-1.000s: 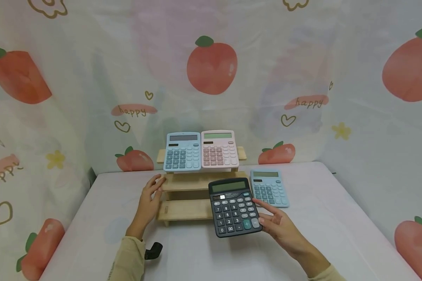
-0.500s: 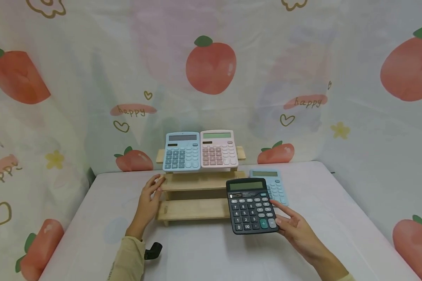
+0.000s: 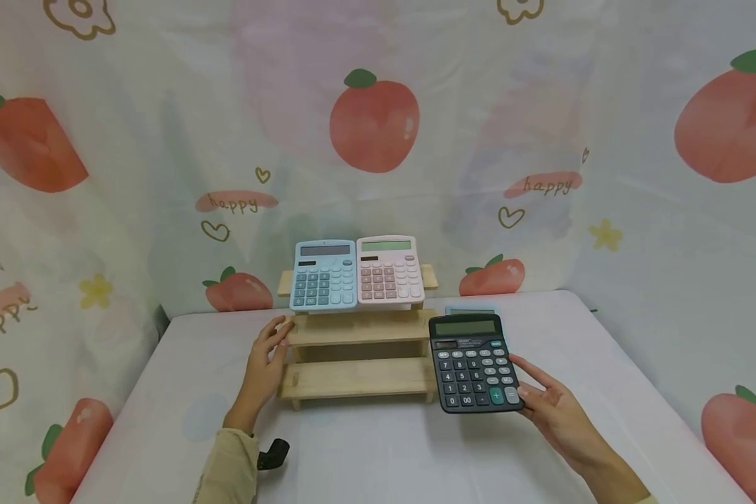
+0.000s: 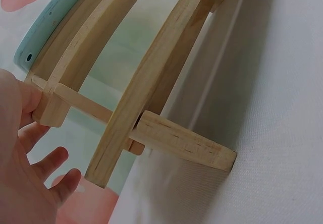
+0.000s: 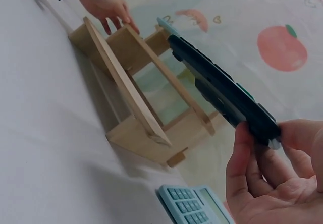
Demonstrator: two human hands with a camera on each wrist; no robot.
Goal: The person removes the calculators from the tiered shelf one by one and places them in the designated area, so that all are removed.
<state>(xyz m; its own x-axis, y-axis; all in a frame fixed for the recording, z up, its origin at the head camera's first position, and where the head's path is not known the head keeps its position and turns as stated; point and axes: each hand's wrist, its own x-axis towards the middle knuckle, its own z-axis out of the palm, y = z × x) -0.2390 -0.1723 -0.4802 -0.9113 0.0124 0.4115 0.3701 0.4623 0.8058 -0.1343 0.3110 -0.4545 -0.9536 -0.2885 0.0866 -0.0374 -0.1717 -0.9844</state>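
Note:
My right hand (image 3: 557, 413) pinches the lower right edge of a black desk calculator (image 3: 475, 364), held face up in the air beside a wooden tiered rack (image 3: 359, 378). The right wrist view shows the black calculator (image 5: 222, 82) edge-on, thumb on one face and fingers on the other. My left hand (image 3: 264, 367) touches the left end of the rack's middle shelf; several of its fingers (image 4: 65, 183) spread free below. A blue calculator (image 3: 324, 276) and a pink calculator (image 3: 390, 269) lean side by side on the top tier. Another blue calculator (image 5: 189, 204) lies on the table, mostly hidden behind the black one in the head view.
A small black curved object (image 3: 274, 455) shows beside the left sleeve (image 3: 229, 462). The white-covered table (image 3: 353, 455) meets a fruit-patterned cloth backdrop (image 3: 378, 203) behind the rack and at both sides.
My right hand has carried the black calculator rightward from in front of the rack to its right side, now covering most of the blue calculator on the table. My left hand stays at the rack.

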